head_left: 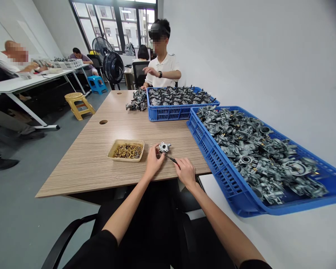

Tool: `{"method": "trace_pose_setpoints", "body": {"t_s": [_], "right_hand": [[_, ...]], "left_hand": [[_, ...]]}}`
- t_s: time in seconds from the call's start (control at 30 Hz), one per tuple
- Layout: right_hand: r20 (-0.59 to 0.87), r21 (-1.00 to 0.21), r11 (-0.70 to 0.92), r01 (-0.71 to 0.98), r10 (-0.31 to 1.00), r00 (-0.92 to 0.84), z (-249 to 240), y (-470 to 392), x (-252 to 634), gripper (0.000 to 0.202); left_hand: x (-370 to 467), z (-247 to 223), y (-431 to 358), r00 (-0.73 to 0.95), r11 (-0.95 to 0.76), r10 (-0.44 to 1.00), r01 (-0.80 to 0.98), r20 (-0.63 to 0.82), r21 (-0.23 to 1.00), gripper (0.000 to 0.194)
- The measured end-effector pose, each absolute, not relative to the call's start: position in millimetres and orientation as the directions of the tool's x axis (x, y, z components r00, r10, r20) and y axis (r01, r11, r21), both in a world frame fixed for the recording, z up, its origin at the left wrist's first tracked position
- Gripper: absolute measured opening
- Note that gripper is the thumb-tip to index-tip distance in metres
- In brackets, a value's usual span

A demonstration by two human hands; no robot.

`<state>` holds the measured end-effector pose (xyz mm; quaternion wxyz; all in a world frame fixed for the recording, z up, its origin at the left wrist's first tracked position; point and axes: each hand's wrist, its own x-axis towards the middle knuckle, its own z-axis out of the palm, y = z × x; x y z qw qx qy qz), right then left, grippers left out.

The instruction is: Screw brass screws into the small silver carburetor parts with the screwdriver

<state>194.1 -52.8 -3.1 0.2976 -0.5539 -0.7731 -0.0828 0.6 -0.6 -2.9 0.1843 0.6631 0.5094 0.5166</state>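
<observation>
Near the table's front edge, my left hand (154, 161) grips a small grey metal part (165, 147) with a round opening facing up. My right hand (186, 171) is closed around the handle of a screwdriver (171, 159), which has a dark shaft and some red on its handle. The tool's tip reaches the near side of the metal part. Left of my left hand sits a cream tray (111, 154) filled with small brass-coloured pieces (128, 151).
A blue crate (226, 175) heaped with grey metal parts stands at the right. Behind it is another blue crate (168, 113), with loose parts (137, 100) beside it. A person (164, 67) sits across the table (81, 164).
</observation>
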Motion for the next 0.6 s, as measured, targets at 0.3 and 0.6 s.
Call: {"method": "trace_pose_setpoints", "body": {"t_s": [0.3, 0.6], "right_hand": [[0.562, -0.146, 0.38, 0.913, 0.792, -0.239, -2.7, -53.2, 194.2, 0.025], [0.544, -0.111, 0.415, 0.903, 0.786, -0.294, -1.2, -53.3, 194.3, 0.024]], "left_hand": [[1.4, 0.6, -1.9, -0.057, -0.409, 0.871, 0.467, 0.488, 0.784, 0.052], [2.5, 0.6, -2.2, -0.087, -0.385, 0.875, 0.471, 0.476, 0.794, 0.052]]}}
